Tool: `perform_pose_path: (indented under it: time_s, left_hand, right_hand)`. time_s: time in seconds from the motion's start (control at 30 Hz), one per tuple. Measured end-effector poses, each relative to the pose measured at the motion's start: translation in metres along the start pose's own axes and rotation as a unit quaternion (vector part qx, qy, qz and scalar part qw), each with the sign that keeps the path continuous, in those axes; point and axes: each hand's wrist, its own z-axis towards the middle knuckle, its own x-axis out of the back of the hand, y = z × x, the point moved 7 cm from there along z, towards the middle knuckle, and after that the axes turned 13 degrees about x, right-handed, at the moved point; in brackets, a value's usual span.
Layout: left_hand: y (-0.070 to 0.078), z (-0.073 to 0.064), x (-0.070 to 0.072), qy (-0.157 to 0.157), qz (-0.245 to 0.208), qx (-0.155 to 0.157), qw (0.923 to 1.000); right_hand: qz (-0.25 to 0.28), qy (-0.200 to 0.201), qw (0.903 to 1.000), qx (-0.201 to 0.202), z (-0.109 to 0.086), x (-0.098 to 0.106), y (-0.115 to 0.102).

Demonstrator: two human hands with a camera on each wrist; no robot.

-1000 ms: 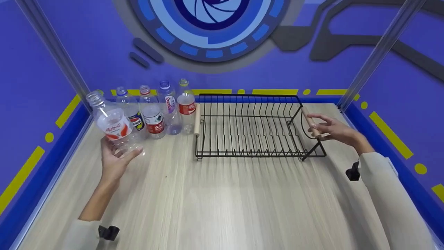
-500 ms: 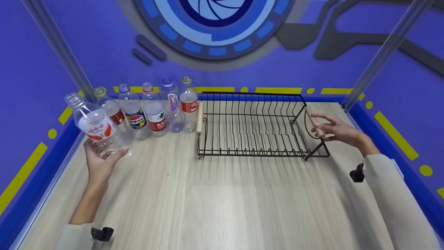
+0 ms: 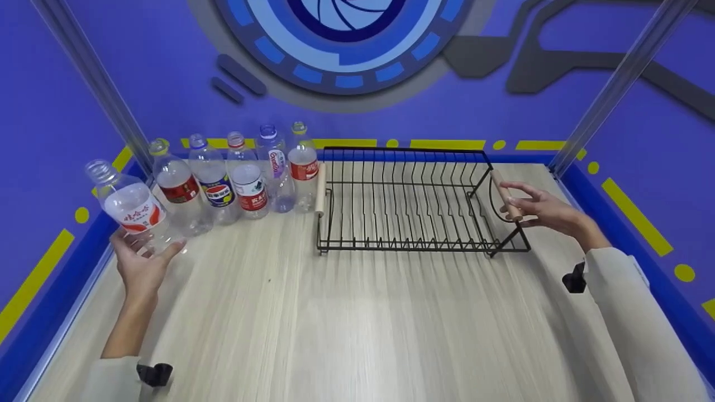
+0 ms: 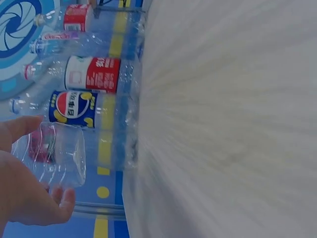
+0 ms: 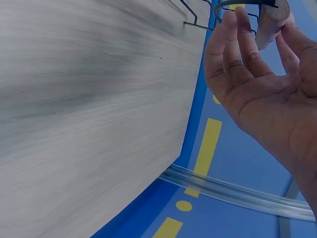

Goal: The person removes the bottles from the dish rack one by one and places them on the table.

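Note:
My left hand (image 3: 141, 268) grips a clear, uncapped plastic bottle (image 3: 137, 215) by its lower part. The bottle has a white label with red marks and leans to the left in the head view. In the left wrist view its base (image 4: 74, 154) hangs apart from the tabletop. Just right of it stands a bottle with a dark red label (image 3: 181, 191). At the right, my right hand (image 3: 550, 212) pinches the wooden handle (image 3: 504, 195) of a black wire dish rack (image 3: 413, 245). In the right wrist view, thumb and fingers lie around that handle's end (image 5: 273, 22).
Several more empty bottles stand in a row along the back: one with a blue label (image 3: 217, 191), one with a red and white label (image 3: 250, 190), one with a purple label (image 3: 276, 167), and a red-labelled one (image 3: 304, 170) against the rack's left handle (image 3: 320, 190). Blue walls enclose the wooden table (image 3: 357, 324).
My left hand has carried its bottle leftward and a little nearer, so the dark red-labelled bottle behind it now shows. The right hand stays at the rack's handle.

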Motion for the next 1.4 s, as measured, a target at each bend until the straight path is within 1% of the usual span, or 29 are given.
perform_pose_path:
  time_s: [0.2,0.4,0.5,0.67,0.9,1.07,1.17,1.3,1.4]
  left_hand:
    - [-0.006,0.021,0.005,-0.003,0.027,0.014,0.9995]
    - [-0.003,0.036,0.005,0.002,0.061,0.008,0.9981]
    - [-0.001,0.042,0.005,0.010,0.063,0.006,0.9979]
    - [0.001,0.053,0.003,0.020,0.065,0.014,0.9976]
    - [0.004,0.068,0.001,0.034,0.083,0.025,0.9957]
    - [0.006,0.076,0.001,0.029,0.094,0.015,0.9950]
    - [0.005,0.079,0.000,0.023,0.099,0.018,0.9946]
    - [0.003,0.083,-0.001,0.009,0.101,0.024,0.9946]
    - [0.003,0.086,-0.002,-0.002,0.110,0.016,0.9939]
  right_hand:
    - [0.003,0.000,1.0000,0.000,0.001,-0.001,0.000]
    - [0.001,0.000,1.0000,-0.002,0.001,-0.002,0.003]
    - [0.004,-0.002,1.0000,-0.001,0.001,-0.002,0.004]
    - [0.000,-0.003,1.0000,-0.003,0.001,-0.003,0.004]
    - [0.000,0.003,0.9999,-0.011,-0.001,-0.003,0.004]
    - [0.002,0.003,0.9999,-0.012,-0.001,-0.004,0.006]
    - [0.004,0.000,0.9999,-0.012,-0.001,-0.005,0.007]
    - [0.002,0.002,1.0000,-0.008,0.000,-0.004,0.007]
    - [-0.001,0.005,0.9999,-0.009,0.001,-0.004,0.007]
